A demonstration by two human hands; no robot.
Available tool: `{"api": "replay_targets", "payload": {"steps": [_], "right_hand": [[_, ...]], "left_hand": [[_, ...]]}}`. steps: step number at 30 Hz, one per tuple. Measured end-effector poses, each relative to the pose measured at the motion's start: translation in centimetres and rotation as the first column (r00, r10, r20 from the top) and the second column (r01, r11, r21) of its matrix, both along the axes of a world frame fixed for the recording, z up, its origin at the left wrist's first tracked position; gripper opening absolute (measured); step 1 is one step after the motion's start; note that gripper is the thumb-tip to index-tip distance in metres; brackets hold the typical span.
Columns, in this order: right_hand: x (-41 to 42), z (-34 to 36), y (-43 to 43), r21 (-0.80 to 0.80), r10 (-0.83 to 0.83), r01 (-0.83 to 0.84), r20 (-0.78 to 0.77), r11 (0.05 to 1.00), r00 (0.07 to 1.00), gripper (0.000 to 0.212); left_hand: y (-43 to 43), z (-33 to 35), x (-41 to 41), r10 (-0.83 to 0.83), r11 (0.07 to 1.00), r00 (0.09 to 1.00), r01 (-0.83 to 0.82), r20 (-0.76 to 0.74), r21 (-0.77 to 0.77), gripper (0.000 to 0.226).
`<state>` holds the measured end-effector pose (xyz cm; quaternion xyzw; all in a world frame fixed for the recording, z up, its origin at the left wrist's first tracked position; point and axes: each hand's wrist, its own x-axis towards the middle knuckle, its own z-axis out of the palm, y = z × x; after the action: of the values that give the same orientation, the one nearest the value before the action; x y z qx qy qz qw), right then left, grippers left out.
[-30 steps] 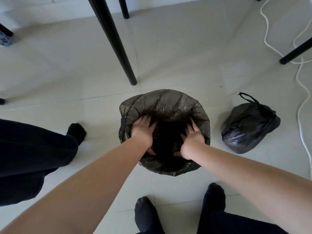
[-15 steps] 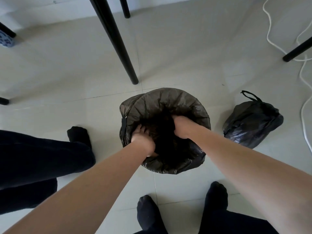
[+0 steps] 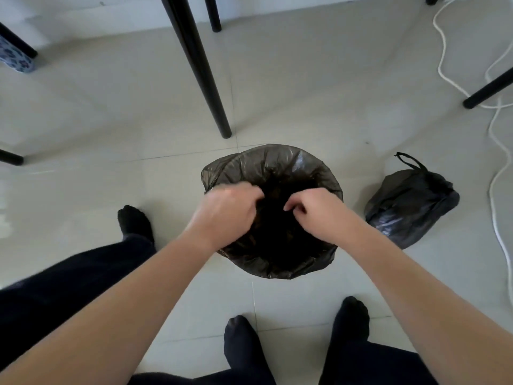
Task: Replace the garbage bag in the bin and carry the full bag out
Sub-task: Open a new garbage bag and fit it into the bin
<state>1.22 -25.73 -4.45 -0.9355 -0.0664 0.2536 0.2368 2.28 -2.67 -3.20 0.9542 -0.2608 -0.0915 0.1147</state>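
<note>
A round bin stands on the tiled floor, lined with a fresh dark translucent garbage bag (image 3: pixel 268 159) whose edge is folded over the rim. Both hands hover over the bin's mouth with fingers curled. My left hand (image 3: pixel 230 209) pinches the bag's plastic at the near-left side of the opening. My right hand (image 3: pixel 313 211) pinches it just to the right, the two hands close together. The inside of the bin is dark and hidden. The full black bag (image 3: pixel 410 207), tied shut with a loop handle on top, lies on the floor to the right of the bin.
A black table leg (image 3: pixel 200 68) stands just behind the bin, and another leg (image 3: pixel 488 88) at far right. White cable (image 3: pixel 497 176) runs along the right edge. My feet in black socks (image 3: pixel 241 345) are near; another person's leg (image 3: pixel 133 220) is at left.
Both hands were pressed down inside the bag with fingers spread; they have since come up to the mouth of the bin with fingers curled on the plastic. The left leg shifted slightly.
</note>
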Motion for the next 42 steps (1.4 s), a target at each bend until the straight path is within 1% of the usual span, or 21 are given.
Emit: {"api": "replay_targets", "payload": {"steps": [2,4,6,8,10,11,13,15,17,21,23,24,25,27,29,31,33,34,36,39,42], "right_hand": [[-0.5,2.1,-0.6,0.135,-0.229,0.209,0.155,0.969,0.961,0.027],[-1.8,3.7,-1.1,0.178,-0.426,0.39,0.276,0.903,0.862,0.025],[-3.7,4.7,-1.5,0.071,-0.56,0.563,0.257,0.824,0.787,0.04],[-5.6,5.2,-2.1,-0.067,-0.697,0.698,0.039,0.713,0.716,0.061],[-7.0,5.0,-2.3,-0.143,-0.762,0.75,-0.175,0.646,0.623,0.068],[-7.5,4.9,-2.3,-0.132,-0.772,0.77,-0.254,0.624,0.583,0.063],[-8.1,4.5,-2.2,-0.053,-0.779,0.816,-0.339,0.576,0.527,0.04],[-8.2,4.2,-2.1,0.005,-0.768,0.824,-0.357,0.567,0.531,0.029],[-7.9,4.0,-2.1,0.022,-0.743,0.791,-0.331,0.611,0.582,0.034],[-7.0,3.3,-2.5,0.061,-0.731,0.771,-0.277,0.634,0.623,0.027],[-6.6,3.1,-2.7,0.102,-0.742,0.781,-0.257,0.616,0.619,0.021],[-6.6,3.0,-2.8,0.126,-0.757,0.793,-0.242,0.596,0.607,0.023],[-6.5,3.0,-2.8,0.136,-0.782,0.812,-0.22,0.567,0.583,0.032],[-6.7,2.4,-2.9,0.174,-0.851,0.866,-0.173,0.469,0.496,0.056],[-6.6,2.1,-2.7,0.205,-0.87,0.882,-0.178,0.424,0.46,0.071],[-6.4,1.9,-2.1,0.206,-0.842,0.869,-0.228,0.45,0.489,0.061],[-5.9,1.8,-1.5,0.204,-0.782,0.811,-0.219,0.548,0.584,0.026],[-5.6,1.7,-1.3,0.188,-0.747,0.771,-0.191,0.608,0.636,0.022],[-4.8,1.3,-1.3,0.162,-0.713,0.731,-0.164,0.662,0.682,0.028],[-3.4,1.1,-1.9,0.199,-0.692,0.714,-0.176,0.671,0.7,0.032],[-2.6,0.3,-2.1,0.164,-0.648,0.676,-0.194,0.719,0.737,0.011]], "left_hand": [[1.3,1.2,1.0,0.165,0.979,0.973,-0.141,0.159,-0.147,0.029],[2.3,1.7,1.5,0.398,0.912,0.908,-0.377,0.128,-0.161,0.033],[3.0,1.1,1.8,0.626,0.742,0.765,-0.644,-0.151,-0.186,0.038],[3.8,0.1,1.7,0.719,0.538,0.534,-0.833,-0.444,-0.13,0.04],[4.5,-0.8,0.9,0.695,0.487,0.426,-0.872,-0.579,-0.058,0.039],[4.7,-1.1,0.2,0.671,0.467,0.402,-0.882,-0.623,-0.065,0.039],[5.2,-2.1,-1.1,0.633,0.352,0.335,-0.928,-0.698,-0.126,0.037],[5.8,-2.6,-1.8,0.608,0.235,0.252,-0.963,-0.753,-0.132,0.029],[5.8,-2.7,-1.9,0.55,0.175,0.174,-0.98,-0.817,-0.09,0.024],[4.8,-3.9,-2.7,0.389,0.014,-0.107,-0.992,-0.915,0.122,0.02],[4.9,-4.4,-2.8,0.475,-0.039,-0.193,-0.979,-0.859,0.198,0.018],[5.2,-4.3,-2.7,0.583,-0.053,-0.181,-0.981,-0.792,0.186,0.015],[5.4,-4.2,-2.4,0.706,-0.051,-0.124,-0.991,-0.697,0.125,0.014],[5.5,-3.1,-1.5,0.844,0.014,0.065,-0.995,-0.533,-0.099,0.029],[4.4,-1.6,-0.4,0.765,0.161,0.293,-0.949,-0.573,-0.271,0.028],[2.9,-1.3,0.1,0.633,0.346,0.422,-0.904,-0.649,-0.25,0.032],[2.4,-2.1,-0.2,0.615,0.504,0.478,-0.85,-0.628,-0.153,0.034],[2.5,-2.6,-0.6,0.635,0.543,0.491,-0.833,-0.596,-0.108,0.031],[3.1,-3.2,-1.1,0.664,0.544,0.471,-0.837,-0.581,-0.057,0.025],[4.1,-3.2,-1.5,0.668,0.517,0.415,-0.856,-0.617,-0.016,0.023],[4.5,-3.4,-1.6,0.699,0.516,0.409,-0.856,-0.587,0.018,0.029]]}}
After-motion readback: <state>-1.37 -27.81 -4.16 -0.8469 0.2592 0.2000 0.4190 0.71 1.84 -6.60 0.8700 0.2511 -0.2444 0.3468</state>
